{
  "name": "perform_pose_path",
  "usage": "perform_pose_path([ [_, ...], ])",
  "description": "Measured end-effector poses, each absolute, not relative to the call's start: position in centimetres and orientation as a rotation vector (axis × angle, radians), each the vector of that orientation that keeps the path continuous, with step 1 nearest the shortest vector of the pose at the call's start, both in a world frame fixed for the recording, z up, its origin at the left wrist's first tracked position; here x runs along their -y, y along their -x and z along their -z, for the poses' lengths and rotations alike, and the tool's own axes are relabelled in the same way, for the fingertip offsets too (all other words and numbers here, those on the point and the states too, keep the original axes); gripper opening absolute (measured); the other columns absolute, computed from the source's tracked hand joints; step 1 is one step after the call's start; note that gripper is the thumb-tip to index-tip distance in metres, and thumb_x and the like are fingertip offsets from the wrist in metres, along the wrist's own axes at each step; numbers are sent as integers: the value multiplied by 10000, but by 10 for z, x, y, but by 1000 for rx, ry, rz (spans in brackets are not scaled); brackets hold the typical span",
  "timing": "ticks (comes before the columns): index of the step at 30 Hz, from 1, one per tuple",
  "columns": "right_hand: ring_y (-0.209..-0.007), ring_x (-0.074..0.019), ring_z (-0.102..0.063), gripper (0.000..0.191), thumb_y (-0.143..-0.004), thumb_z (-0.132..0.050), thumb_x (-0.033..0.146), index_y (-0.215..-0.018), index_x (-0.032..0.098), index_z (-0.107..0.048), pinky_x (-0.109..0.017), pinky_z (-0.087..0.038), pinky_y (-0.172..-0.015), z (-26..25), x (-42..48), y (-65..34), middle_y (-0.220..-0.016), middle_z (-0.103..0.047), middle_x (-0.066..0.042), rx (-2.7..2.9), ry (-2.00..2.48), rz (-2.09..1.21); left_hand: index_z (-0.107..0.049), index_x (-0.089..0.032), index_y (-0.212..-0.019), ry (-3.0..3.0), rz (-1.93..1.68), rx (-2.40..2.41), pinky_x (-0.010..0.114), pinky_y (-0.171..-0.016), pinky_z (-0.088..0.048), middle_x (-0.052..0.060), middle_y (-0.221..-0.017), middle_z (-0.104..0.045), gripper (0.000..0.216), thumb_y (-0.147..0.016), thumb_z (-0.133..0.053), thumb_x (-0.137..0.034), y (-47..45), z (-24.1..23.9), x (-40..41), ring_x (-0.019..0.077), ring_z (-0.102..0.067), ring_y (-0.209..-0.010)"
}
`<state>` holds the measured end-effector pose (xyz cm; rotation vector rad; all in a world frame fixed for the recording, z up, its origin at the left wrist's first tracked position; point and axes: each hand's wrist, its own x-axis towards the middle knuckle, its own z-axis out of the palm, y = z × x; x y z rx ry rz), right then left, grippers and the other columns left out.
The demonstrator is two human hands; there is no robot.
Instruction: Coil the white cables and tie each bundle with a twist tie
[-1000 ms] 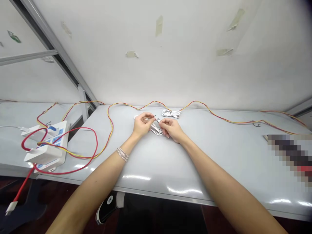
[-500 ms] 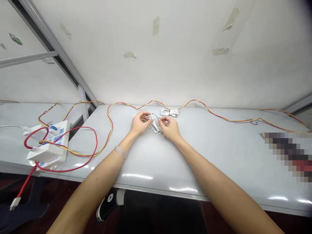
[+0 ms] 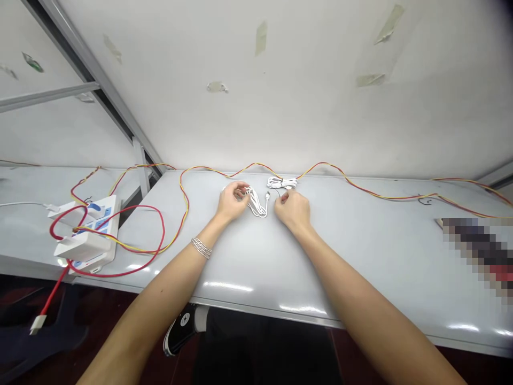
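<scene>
A coiled white cable [image 3: 256,203] lies on the grey table [image 3: 256,256] near the far wall. My left hand [image 3: 232,200], with a bracelet on the wrist, is closed on the coil's left end. Just right of the coil, my right hand [image 3: 292,208] is closed in a pinch on a thin dark tie that I can barely make out. A second bundled white cable [image 3: 281,183] rests just beyond my right hand, touched by neither hand.
A red-and-yellow twisted wire [image 3: 360,190] runs along the table's back edge and loops at the left. A white power strip [image 3: 88,232] with red cable sits at the left. A blurred item [image 3: 476,248] lies at the right. A shoe [image 3: 180,329] shows below the table.
My right hand has drawn away to the right from the coil, widening the gap between the hands. My left hand stays on the coil's end.
</scene>
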<state>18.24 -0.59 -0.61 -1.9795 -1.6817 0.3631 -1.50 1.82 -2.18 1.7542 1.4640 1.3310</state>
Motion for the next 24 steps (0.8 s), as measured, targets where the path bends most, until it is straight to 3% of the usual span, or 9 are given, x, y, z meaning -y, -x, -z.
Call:
perform_pose_path([
  [2, -857, -291, -676, 103, -887, -559, 187, -871, 165, -658, -414, -448, -853, 6, 6, -182, -911, -740, -162, 1677, 2009, -358, -663, -217, -856, -1766, -1330, -1613, 347, -713, -486, 37, -802, -684, 169, -789, -815, -249, 16, 18, -12, 163, -571, -663],
  [5, -873, -293, -684, 119, -897, -554, 194, -900, 160, -669, -414, -449, -876, 7, 5, -180, -923, -742, -160, 1684, 2024, -346, -492, -241, -565, -1864, -1106, -1869, 356, -652, -433, 34, -578, -569, 527, -818, -762, -616, 10, 13, -1, 184, -485, -566],
  [8, -915, -296, -695, 143, -905, -552, 191, -957, 144, -677, -399, -449, -877, 8, 4, -180, -971, -746, -169, 1677, 2039, -328, -359, -254, -486, -1964, -985, -1956, 360, -641, -421, 39, -458, -454, 674, -711, -793, -717, -7, 13, 8, 239, -552, -576],
  [12, -980, -294, -691, 211, -920, -555, 183, -1096, 126, -657, -378, -443, -875, 8, 5, -180, -1094, -739, -185, 1653, 1999, -306, -431, -242, -577, -2029, -923, -1992, 388, -718, -463, 94, -604, -606, 465, -750, -792, -479, -20, 16, 12, 310, -672, -731],
  [15, -945, -292, -687, 227, -980, -534, 288, -1089, 139, -665, -369, -443, -829, 8, 11, -176, -1031, -745, -172, 1672, 1925, -363, -464, -245, -587, -1998, -843, -1933, 397, -706, -467, 86, -613, -612, 344, -756, -748, -345, -15, 16, 11, 308, -664, -696],
  [19, -932, -331, -690, 417, -1025, -488, 471, -924, 136, -713, -412, -439, -857, 8, 20, -163, -963, -739, -202, 1793, 1926, -414, -527, -242, -627, -2002, -815, -1854, 366, -674, -467, 62, -642, -625, 259, -788, -708, -333, -6, 12, 9, 274, -644, -648],
  [24, -1092, -321, -653, 363, -1051, -426, 330, -1006, 154, -740, -434, -398, -965, 9, 24, -153, -1092, -734, -183, 1875, 1777, -489, -633, -224, -859, -2071, -825, -1781, 399, -790, -517, 111, -850, -729, 101, -862, -683, -311, -12, 10, 14, 296, -696, -800],
])
